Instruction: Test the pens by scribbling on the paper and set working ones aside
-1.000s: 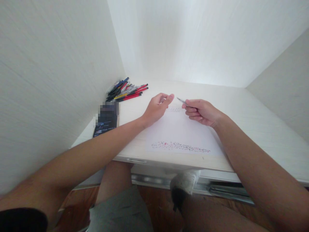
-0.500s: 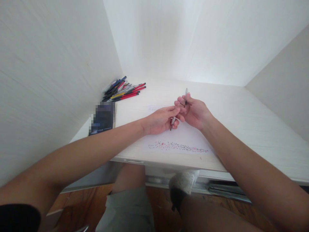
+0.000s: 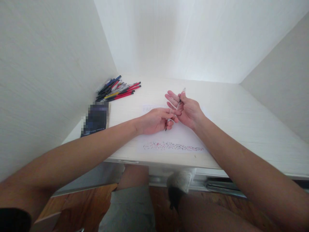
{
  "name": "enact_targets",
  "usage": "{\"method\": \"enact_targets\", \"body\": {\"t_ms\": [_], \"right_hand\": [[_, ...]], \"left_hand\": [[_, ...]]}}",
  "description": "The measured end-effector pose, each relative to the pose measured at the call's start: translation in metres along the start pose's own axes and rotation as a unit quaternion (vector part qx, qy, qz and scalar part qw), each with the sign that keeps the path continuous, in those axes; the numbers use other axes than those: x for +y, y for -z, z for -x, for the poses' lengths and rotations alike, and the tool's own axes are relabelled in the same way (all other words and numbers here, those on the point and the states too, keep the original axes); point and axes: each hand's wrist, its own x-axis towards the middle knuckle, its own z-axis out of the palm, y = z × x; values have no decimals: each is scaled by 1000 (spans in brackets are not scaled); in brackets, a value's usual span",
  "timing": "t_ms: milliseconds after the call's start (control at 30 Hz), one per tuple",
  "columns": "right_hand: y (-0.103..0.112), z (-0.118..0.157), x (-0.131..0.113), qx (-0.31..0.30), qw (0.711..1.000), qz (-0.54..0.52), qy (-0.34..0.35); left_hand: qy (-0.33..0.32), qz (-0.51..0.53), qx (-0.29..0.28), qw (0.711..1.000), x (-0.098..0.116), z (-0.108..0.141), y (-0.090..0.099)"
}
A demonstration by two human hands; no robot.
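My left hand is closed around a small pen part, its dark end pointing down over the paper. To its right, my right hand has its palm turned up and several fingers spread. A slim clear pen piece with a dark section is pinched between its thumb and index finger. The fingertips of both hands meet or overlap above a white sheet marked with rows of small red and black marks.
A pile of pens, red, black, blue and yellow, lies at the back left of the white desk. Nearer, a dark, partly pixelated object lies by the left wall. White panels enclose the back and sides.
My right hand's fingers have opened and spread out, the pen piece still at its thumb. The whole view has shifted slightly, so desk and hands appear further left.
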Motion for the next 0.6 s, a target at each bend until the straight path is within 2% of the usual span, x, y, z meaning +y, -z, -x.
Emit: {"method": "enact_targets", "body": {"t_ms": [133,433,600], "right_hand": [[-1,1,-2,-9,1000,18,6],[-9,5,-1,16,999,30,1],[-4,5,-1,-26,998,52,-11]], "left_hand": [[20,13,0,1000,-1,3,0],[31,6,-4,999,3,4,-4],[30,-3,2,1000,5,6,-9]]}}
